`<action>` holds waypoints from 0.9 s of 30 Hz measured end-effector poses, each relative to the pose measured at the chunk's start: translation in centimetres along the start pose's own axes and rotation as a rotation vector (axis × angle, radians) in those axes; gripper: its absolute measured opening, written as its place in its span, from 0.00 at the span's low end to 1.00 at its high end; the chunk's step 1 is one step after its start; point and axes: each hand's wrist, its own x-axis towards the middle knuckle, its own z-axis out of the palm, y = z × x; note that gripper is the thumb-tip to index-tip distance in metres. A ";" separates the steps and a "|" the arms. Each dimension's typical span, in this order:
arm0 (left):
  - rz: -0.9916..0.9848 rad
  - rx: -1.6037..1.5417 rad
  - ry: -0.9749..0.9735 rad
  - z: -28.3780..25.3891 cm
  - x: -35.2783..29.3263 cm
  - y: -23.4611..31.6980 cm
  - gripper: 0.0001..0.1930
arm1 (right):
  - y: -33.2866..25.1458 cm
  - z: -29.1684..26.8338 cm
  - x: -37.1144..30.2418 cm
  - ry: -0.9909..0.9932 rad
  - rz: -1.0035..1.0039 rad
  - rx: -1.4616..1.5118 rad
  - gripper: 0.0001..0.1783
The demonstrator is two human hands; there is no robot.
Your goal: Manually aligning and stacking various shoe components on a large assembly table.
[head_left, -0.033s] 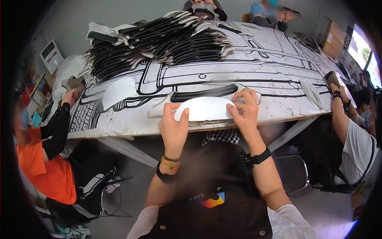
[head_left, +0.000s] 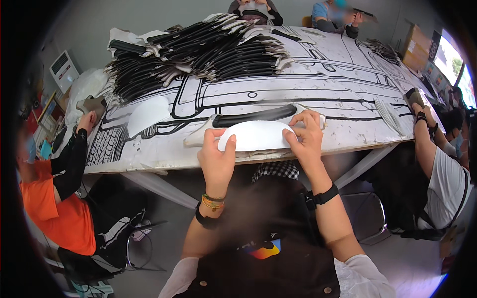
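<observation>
A smooth white half-moon-shaped sheet is held up at the table's near edge, its curved side away from me. My left hand pinches its left end between thumb and fingers. On its right end, my right hand has thumb and fingers closed. Just behind the sheet lies a curved strip with a black padded middle and pale ends; the sheet and my fingers cover part of it. Another white sheet rests on the table to the left.
A large heap of similar black strips covers the far left of the table, which bears black line drawings. Thin pale sheets lie at right. People sit around: an orange shirt left, a white shirt right, two more across.
</observation>
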 end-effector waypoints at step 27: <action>0.081 0.050 0.034 1.0 0.4 -0.5 0.13 | 0.0 0.5 -0.2 0.003 0.125 -0.036 0.12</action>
